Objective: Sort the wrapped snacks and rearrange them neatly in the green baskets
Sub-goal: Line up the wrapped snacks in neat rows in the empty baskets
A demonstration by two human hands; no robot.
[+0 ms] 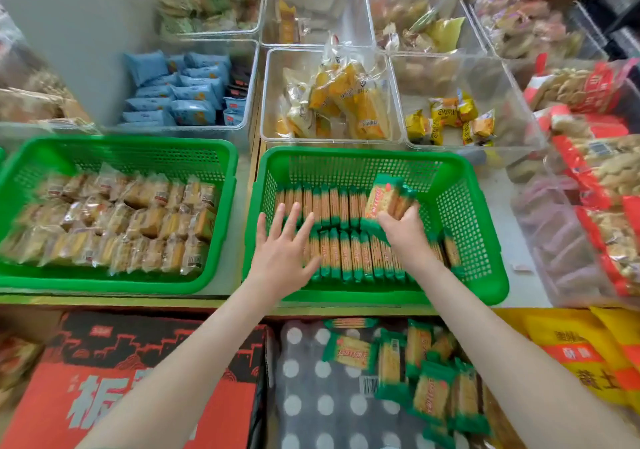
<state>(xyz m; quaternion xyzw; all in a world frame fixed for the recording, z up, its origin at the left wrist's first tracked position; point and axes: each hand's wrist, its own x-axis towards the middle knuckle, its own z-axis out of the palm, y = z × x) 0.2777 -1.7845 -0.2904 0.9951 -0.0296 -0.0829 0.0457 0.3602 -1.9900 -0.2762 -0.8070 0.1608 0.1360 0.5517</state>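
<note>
Task item: flat green-ended cracker packs, sorted into the right green basket (363, 156) on the table (509, 199).
Location, stored stock: we find a back row (322, 202) and a front row (360, 254), both inside this basket.
Location, pack in hand: the held packs (386, 195) sit at the right end of the back row, raised above it.
Location, unsorted stock: loose packs (415, 372) lie jumbled on the polka-dot cloth (311, 396) below the table edge.
Left hand (282, 240): flat, fingers spread, palm down on the left part of both rows. We judge that it braces them.
Right hand (401, 230): fingers curled round the near end of the held packs. Blur prevents a count; we read two, possibly more.
Handling, weight: we judge each pack light and easily tipped.
Handling, stiffness: the contents appear rigid and probably brittle, so we advise no squeezing across the broad face.
Handling, surface: the film looks glossy and is likely slippery.
Grip point: take the narrow edges near one green end, several packs pinched together.
Long axis, stored packs: runs front to back in the basket, with the packs on edge and green ends towards and away from us.
Long axis, held packs: tilted, broad face turned up towards us, not parallel with the row.
Neighbour: the left green basket (121, 143) holds clear-wrapped cakes.
</note>
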